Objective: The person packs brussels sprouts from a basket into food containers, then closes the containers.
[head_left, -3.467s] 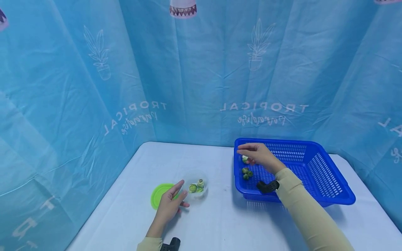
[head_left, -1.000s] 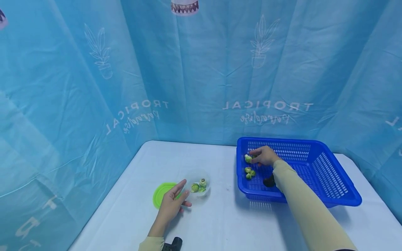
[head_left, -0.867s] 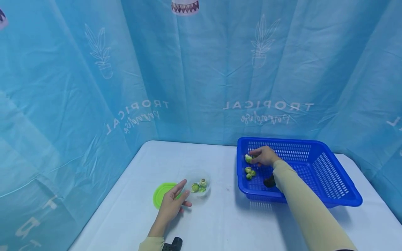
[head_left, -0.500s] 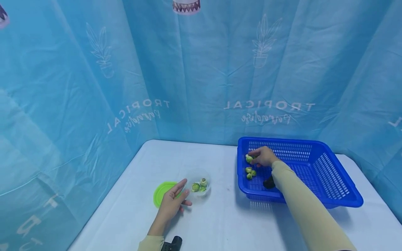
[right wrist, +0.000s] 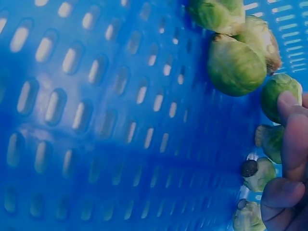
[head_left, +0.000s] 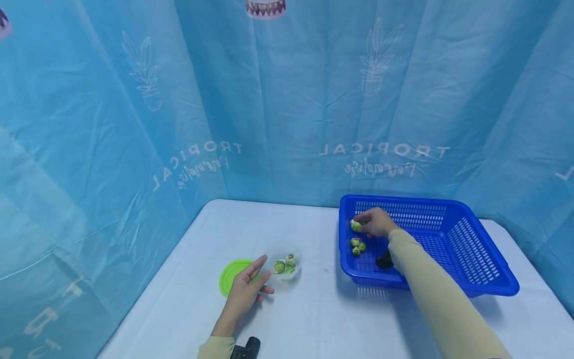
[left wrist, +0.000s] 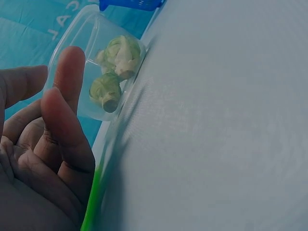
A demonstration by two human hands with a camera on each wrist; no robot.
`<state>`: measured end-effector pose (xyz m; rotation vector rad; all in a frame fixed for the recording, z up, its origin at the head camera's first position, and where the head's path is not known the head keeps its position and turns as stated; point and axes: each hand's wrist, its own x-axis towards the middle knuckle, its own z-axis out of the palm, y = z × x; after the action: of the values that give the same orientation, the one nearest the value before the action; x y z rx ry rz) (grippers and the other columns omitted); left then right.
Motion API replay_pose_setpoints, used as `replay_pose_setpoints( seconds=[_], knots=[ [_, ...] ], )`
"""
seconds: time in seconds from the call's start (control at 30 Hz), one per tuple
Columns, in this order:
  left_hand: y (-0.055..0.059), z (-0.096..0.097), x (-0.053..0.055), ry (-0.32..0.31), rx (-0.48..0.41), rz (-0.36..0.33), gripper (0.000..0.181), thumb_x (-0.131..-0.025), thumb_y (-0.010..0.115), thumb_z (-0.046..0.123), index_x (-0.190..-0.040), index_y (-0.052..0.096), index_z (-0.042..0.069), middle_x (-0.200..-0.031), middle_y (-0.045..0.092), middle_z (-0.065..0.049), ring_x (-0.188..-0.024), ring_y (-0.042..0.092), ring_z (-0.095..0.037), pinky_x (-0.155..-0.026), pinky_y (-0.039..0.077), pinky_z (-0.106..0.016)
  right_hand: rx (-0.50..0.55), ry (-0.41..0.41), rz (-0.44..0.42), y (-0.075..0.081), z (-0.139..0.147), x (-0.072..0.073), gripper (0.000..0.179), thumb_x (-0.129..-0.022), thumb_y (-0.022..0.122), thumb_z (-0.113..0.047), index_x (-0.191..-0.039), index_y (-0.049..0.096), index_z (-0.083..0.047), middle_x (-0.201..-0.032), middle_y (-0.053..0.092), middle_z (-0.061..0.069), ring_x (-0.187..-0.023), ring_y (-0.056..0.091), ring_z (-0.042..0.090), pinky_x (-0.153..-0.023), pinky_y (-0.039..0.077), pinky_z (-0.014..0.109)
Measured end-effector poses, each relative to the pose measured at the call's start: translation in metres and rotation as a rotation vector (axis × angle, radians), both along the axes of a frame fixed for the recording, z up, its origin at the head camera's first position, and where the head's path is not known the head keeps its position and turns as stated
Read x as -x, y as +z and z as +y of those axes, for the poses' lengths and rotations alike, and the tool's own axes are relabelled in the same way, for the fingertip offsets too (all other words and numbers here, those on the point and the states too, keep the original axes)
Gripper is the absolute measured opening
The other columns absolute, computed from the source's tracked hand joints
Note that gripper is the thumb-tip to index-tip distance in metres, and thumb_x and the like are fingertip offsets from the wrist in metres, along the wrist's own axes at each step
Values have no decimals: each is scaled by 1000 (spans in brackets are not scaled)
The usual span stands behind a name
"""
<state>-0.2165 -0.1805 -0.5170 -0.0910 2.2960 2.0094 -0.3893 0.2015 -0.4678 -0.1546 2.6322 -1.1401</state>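
My right hand point(head_left: 376, 223) reaches into the left part of a blue plastic basket point(head_left: 466, 264). Its thumb and fingers pinch a Brussels sprout point(right wrist: 275, 96) near the basket wall. Several other sprouts point(right wrist: 237, 67) lie loose around that hand on the perforated basket floor. My left hand point(head_left: 243, 294) stays beside a clear plastic tub point(head_left: 271, 249), its fingers loosely bent and nothing in them. In the left wrist view, the tub's sprouts point(left wrist: 106, 92) show through its wall, just past the fingertips.
A round bright green lid point(head_left: 229, 274) lies left of the tub, partly under the left hand. White cloth covers the table point(head_left: 314, 319). A blue printed curtain point(head_left: 291, 99) hangs behind and at the sides. The basket's raised rim surrounds the right hand.
Since the earliest frame, my right hand has come down from above the basket's left rim to a sprout inside. Over the last second both hands have stayed almost still.
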Motion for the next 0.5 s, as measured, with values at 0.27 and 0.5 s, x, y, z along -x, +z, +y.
replay_pose_setpoints(
  seconds=[0.27,0.5],
  knots=[
    [2,1,-1,6,-6,-12,52,-92,62,29,-140,44,24,-148,43,-1,-75,71,-25,-48,51,-27,-6,28,21,8,-1,-5,35,-91,59,-4,-125,61,-6,-129,59,19,-94,66,29,-72,57,37],
    [1,2,0,24,9,-13,50,-91,63,32,-138,46,30,-147,45,3,-73,71,-22,-48,51,-24,14,28,25,14,-1,-6,35,-90,60,-6,-125,61,-7,-127,61,19,-86,66,30,-72,57,38]
  ],
)
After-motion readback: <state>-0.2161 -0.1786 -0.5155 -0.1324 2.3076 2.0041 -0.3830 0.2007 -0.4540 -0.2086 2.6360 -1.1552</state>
